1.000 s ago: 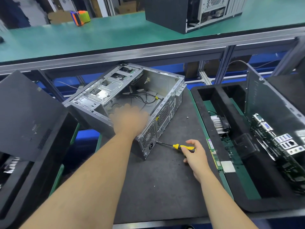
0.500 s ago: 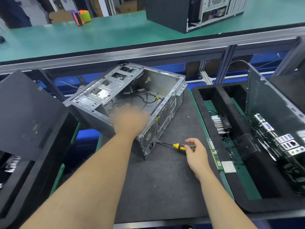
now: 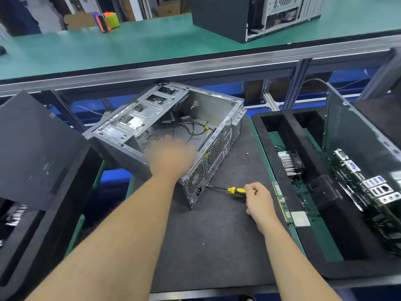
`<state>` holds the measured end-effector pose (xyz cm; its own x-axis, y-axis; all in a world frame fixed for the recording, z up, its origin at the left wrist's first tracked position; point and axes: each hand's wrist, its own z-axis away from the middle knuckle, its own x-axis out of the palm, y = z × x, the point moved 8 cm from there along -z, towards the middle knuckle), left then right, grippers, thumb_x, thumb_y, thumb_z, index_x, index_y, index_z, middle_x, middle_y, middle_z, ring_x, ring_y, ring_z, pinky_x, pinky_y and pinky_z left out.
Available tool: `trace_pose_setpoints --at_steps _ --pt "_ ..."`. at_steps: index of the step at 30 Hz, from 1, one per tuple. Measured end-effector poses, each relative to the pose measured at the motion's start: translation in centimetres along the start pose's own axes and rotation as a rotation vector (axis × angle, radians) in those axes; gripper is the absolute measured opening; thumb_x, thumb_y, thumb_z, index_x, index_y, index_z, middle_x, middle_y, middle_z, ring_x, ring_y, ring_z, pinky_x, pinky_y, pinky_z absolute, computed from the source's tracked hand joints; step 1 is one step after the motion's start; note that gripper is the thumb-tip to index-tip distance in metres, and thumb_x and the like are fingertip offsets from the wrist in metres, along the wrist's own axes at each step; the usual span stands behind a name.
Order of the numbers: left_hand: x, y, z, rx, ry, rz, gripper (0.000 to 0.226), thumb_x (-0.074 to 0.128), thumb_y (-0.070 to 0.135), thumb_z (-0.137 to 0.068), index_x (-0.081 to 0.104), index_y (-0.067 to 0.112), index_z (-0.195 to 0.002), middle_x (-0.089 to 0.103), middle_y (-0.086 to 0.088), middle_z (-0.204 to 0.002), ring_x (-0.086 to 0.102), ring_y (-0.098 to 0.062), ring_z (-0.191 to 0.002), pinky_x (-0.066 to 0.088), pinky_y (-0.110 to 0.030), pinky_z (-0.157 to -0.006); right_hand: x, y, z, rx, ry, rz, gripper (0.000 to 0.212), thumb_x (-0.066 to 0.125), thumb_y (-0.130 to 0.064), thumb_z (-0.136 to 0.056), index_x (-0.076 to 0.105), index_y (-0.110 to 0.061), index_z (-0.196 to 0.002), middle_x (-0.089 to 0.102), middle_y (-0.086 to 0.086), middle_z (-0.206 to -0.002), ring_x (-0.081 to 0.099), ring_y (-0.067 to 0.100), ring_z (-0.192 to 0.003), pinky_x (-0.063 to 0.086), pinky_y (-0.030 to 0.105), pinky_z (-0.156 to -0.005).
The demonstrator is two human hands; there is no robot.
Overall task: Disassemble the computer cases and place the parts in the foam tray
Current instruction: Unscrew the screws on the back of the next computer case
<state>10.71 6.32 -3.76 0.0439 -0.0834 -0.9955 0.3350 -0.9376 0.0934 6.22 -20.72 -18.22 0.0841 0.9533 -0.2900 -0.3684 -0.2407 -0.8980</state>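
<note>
An open grey computer case [image 3: 138, 118] lies on the dark mat with loose cables inside. My left hand [image 3: 171, 158] is blurred. It lies over the case's near wall, and its fingers seem hooked over the rim. My right hand [image 3: 259, 202] grips the yellow-and-black handle of a screwdriver [image 3: 235, 190]. The screwdriver's tip touches the case's rear panel at the lower corner. The black foam tray [image 3: 258, 127] stands to the right. It holds a heat sink [image 3: 287, 162], a memory stick [image 3: 282, 203], a processor chip [image 3: 300, 218], a motherboard [image 3: 368, 192] and a black side panel [image 3: 351, 137].
A second foam tray [image 3: 71, 192] with a black panel [image 3: 32, 144] leaning in it stands on the left. One loose screw [image 3: 247, 153] lies on the mat. On the green upper shelf [image 3: 152, 44] sit another case [image 3: 249, 16] and a tape roll [image 3: 107, 21].
My right hand and the screwdriver have edged slightly left toward the case's rear. My left hand stays on the case's near wall.
</note>
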Motion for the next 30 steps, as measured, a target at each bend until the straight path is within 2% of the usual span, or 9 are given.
trace_pose_setpoints --at_steps 8,11,13,16,19,22,24,27,30 --pt "0.0 0.0 0.1 0.001 -0.006 -0.003 0.054 0.029 0.053 -0.094 0.064 0.024 -0.123 0.051 -0.004 -0.133 0.044 -0.036 -0.119 0.033 -0.052 -0.097 -0.5 -1.3 0.9 -0.137 -0.001 -0.033 0.026 0.056 -0.005 -0.095 0.056 -0.031 -0.095 0.06 -0.008 -0.098 0.055 0.011 -0.083 0.043 0.027 -0.069" --pt "-0.1 0.0 0.1 0.001 -0.006 0.0 0.053 0.03 0.053 -0.094 0.064 0.023 -0.123 0.051 -0.004 -0.134 0.044 -0.036 -0.119 0.033 -0.053 -0.098 0.1 -0.7 0.7 -0.076 -0.031 -0.1 0.019 0.059 -0.015 -0.097 0.054 -0.033 -0.1 0.061 -0.001 -0.101 0.053 0.022 -0.079 0.046 0.033 -0.073" --pt "-0.1 0.0 0.1 0.001 -0.004 -0.001 0.053 0.031 0.053 -0.094 0.064 0.023 -0.123 0.051 -0.004 -0.134 0.044 -0.036 -0.119 0.033 -0.053 -0.099 0.5 -0.2 0.6 -0.003 -0.032 -0.099 0.004 0.054 -0.033 -0.1 0.053 -0.03 -0.099 0.061 0.001 -0.103 0.055 0.023 -0.079 0.046 0.033 -0.065" --pt "-0.2 0.0 0.1 0.0 -0.002 -0.007 0.053 0.031 0.053 -0.094 0.065 0.023 -0.122 0.052 -0.004 -0.133 0.044 -0.036 -0.119 0.033 -0.052 -0.098 0.3 0.4 0.2 0.073 -0.001 0.017 0.04 0.035 -0.044 -0.104 0.057 -0.014 -0.092 0.061 0.008 -0.081 0.053 0.028 -0.072 0.045 0.04 -0.064" --pt "-0.1 0.0 0.1 0.0 -0.01 -0.014 0.054 0.03 0.054 -0.094 0.064 0.024 -0.123 0.052 -0.004 -0.133 0.044 -0.036 -0.119 0.033 -0.052 -0.098 -0.1 0.3 -0.1 0.007 0.015 0.092 0.032 0.04 -0.033 -0.104 0.059 -0.012 -0.09 0.056 0.004 -0.075 0.051 0.027 -0.074 0.05 0.045 -0.071" --pt "0.0 0.0 0.0 0.004 -0.012 -0.013 0.054 0.03 0.054 -0.094 0.064 0.024 -0.122 0.052 -0.004 -0.132 0.044 -0.036 -0.118 0.033 -0.052 -0.097 -0.2 -0.4 0.3 -0.099 0.015 0.079 0.016 0.049 -0.018 -0.101 0.06 -0.024 -0.091 0.062 -0.007 -0.088 0.055 0.019 -0.083 0.044 0.029 -0.065" --pt "0.0 0.0 0.0 0.004 -0.009 -0.013 0.054 0.03 0.054 -0.094 0.065 0.024 -0.122 0.052 -0.004 -0.132 0.044 -0.036 -0.118 0.033 -0.053 -0.097 -0.2 -0.6 0.5 -0.129 0.011 0.044 0.019 0.051 -0.011 -0.099 0.059 -0.028 -0.094 0.06 -0.005 -0.098 0.054 0.013 -0.084 0.04 0.026 -0.066" --pt "0.1 -0.1 0.0 0.006 0.0 -0.008 0.055 0.028 0.055 -0.094 0.065 0.025 -0.121 0.053 -0.004 -0.132 0.045 -0.036 -0.119 0.033 -0.053 -0.098 -0.2 -0.4 0.7 -0.12 -0.006 -0.052 0.03 0.053 -0.001 -0.095 0.058 -0.031 -0.099 0.06 -0.003 -0.105 0.057 0.016 -0.087 0.049 0.033 -0.075" --pt "0.1 0.2 0.0 0.026 0.002 0.035 0.055 0.027 0.055 -0.095 0.065 0.027 -0.123 0.055 -0.005 -0.134 0.044 -0.037 -0.125 0.029 -0.056 -0.107 0.1 -0.1 0.7 -0.088 -0.033 -0.137 0.034 0.055 0.0 -0.092 0.057 -0.033 -0.101 0.061 -0.004 -0.103 0.061 0.018 -0.069 0.048 0.029 -0.066"
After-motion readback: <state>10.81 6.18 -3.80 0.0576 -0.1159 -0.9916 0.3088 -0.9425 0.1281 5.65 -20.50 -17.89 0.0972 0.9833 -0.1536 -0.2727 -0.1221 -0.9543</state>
